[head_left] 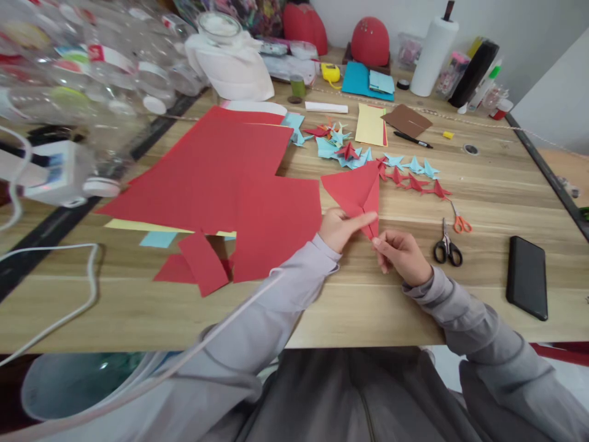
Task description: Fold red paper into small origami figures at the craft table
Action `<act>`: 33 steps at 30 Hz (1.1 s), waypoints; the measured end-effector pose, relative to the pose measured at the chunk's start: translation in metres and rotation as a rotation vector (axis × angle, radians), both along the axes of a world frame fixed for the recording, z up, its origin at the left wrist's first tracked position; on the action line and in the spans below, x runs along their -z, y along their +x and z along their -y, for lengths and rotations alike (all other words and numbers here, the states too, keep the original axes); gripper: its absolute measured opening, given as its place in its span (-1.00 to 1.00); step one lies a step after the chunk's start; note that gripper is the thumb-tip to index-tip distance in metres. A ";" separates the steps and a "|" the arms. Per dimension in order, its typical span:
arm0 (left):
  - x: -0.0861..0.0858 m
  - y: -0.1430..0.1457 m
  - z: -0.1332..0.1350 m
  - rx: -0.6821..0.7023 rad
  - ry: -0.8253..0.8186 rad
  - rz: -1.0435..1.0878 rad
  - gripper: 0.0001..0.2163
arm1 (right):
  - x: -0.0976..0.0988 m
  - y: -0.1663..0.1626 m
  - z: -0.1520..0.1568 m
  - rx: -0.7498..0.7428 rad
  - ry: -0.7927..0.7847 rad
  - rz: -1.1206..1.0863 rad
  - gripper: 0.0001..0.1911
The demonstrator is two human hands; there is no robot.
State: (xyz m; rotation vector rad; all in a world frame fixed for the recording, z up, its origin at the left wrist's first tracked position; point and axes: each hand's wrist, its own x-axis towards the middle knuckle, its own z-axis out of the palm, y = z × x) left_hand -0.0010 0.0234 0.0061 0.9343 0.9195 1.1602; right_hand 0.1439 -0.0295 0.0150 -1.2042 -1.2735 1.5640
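Note:
A folded piece of red paper (354, 187) is held over the table between both hands, its wide end away from me and its narrow point toward me. My left hand (343, 228) grips it from the left, with the thumb lying across the folded flaps. At the narrow tip, my right hand (399, 253) pinches the paper between thumb and fingers. Large red sheets (211, 166) lie to the left of my left hand, with smaller red pieces (205, 264) in front of them. Black-handled scissors (447, 250) rest to the right of my right hand.
Small red and blue folded paper figures (414, 164) lie behind the hands. Orange-handled scissors (461, 222) and a black phone (527, 277) are at right. Plastic bottles (115, 67) crowd the left back. A white cable (94, 270) runs along the left front.

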 end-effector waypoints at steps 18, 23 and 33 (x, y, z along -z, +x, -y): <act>-0.006 0.005 0.011 0.021 0.003 -0.078 -0.66 | 0.003 0.003 -0.002 -0.029 -0.081 -0.169 -0.66; -0.005 0.004 0.007 -0.030 -0.081 -0.009 -0.61 | 0.007 0.002 -0.001 0.000 -0.097 -0.171 -0.62; 0.005 0.008 0.011 0.042 0.110 -0.205 -0.73 | 0.005 -0.002 -0.003 0.073 -0.041 -0.114 -0.56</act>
